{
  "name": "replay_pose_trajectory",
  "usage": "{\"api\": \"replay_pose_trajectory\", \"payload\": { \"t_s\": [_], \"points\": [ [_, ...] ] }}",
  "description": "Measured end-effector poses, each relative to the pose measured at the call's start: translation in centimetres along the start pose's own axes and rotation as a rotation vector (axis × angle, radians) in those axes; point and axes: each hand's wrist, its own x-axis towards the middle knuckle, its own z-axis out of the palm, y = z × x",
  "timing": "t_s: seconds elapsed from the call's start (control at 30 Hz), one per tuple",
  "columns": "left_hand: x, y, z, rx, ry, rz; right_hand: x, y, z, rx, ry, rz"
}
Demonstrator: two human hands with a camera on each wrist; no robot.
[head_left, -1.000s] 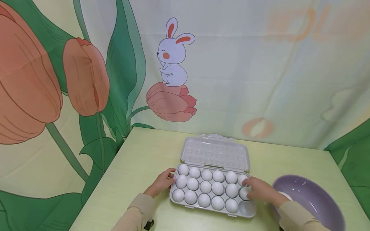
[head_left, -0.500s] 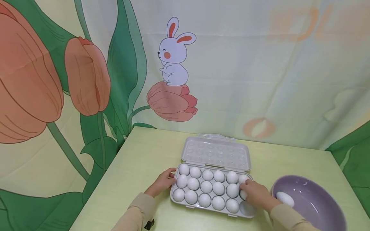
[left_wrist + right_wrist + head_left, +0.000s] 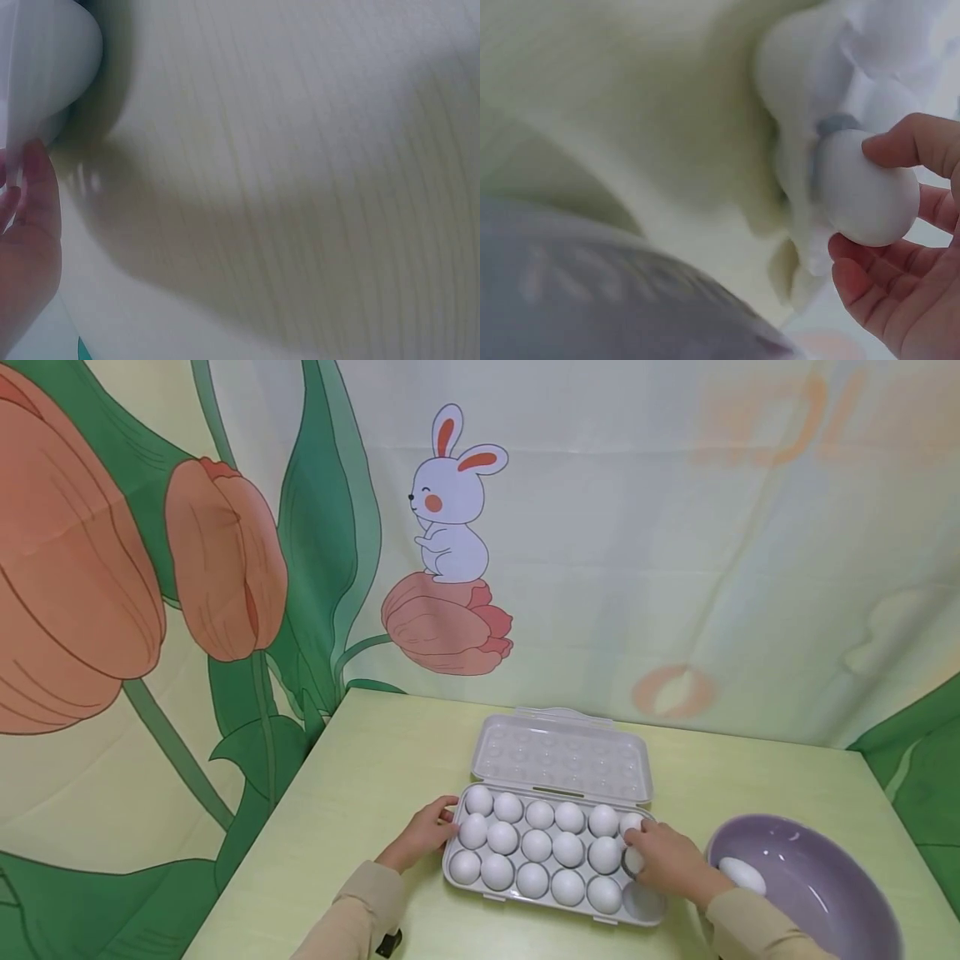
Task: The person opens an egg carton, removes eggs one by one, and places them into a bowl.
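Note:
An open egg tray (image 3: 643, 903) stands on the table with white eggs in rows. Its front right cup holds no egg. My left hand (image 3: 423, 837) grips the left rim, and the left wrist view has the fingers (image 3: 41, 180) on both sides of the thin edge. At the right end of the middle row, my right hand (image 3: 669, 860) holds an egg (image 3: 866, 187), thumb on one side and fingers round the other. That egg is still at its cup, partly hidden by the hand in the head view.
The tray's lid (image 3: 562, 756) lies folded back behind it. A purple bowl (image 3: 813, 877) stands at the right, with one egg (image 3: 742, 877) inside. A small black item (image 3: 388, 943) shows by the left sleeve. A printed curtain (image 3: 600, 568) hangs behind the table.
My right hand has shifted slightly left and its fingers have drawn in around the egg. The right forearm has moved off the egg in the bowl. My left hand stays on the rim.

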Motion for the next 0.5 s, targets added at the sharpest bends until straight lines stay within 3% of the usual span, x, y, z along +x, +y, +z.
{"api": "replay_pose_trajectory", "payload": {
  "t_s": [0.5],
  "points": [
    [0.0,0.1,0.0,0.0,-0.009,0.004,-1.3,3.8,-6.6,0.21,0.079,0.072]
  ]
}}
